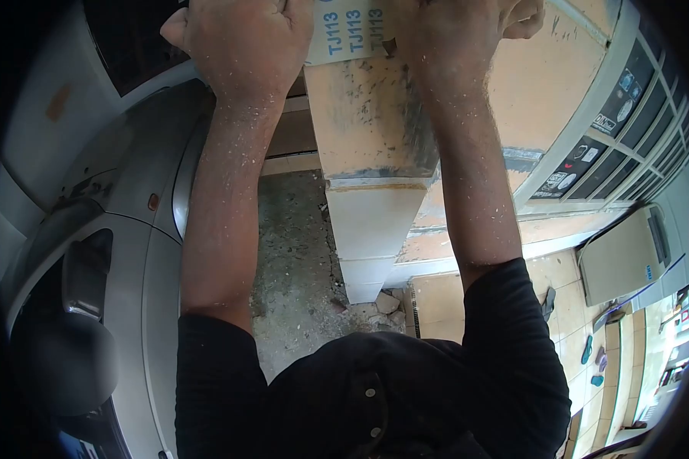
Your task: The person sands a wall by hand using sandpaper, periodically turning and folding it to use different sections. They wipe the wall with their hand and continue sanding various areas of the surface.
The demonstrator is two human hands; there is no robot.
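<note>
Both arms reach up to the top edge of the view, dusted with pale specks. Between the hands is a sheet of sandpaper [352, 32], its pale back printed "TJ113" in blue. My left hand [245, 38] is closed at the sheet's left side, and my right hand [459, 34] is closed at its right side; the fingertips are mostly hidden. Below the sheet stands a pillar [371, 115] with an orange-tan, dark-smudged upper part and a white tiled lower part [371, 229].
A grey car [130, 229] stands close on the left. Rubble [386, 302] lies at the pillar's foot on rough concrete [291, 237]. A barred window [605, 138], a beige appliance [624, 256] and sandals [587, 349] on tiles are at the right.
</note>
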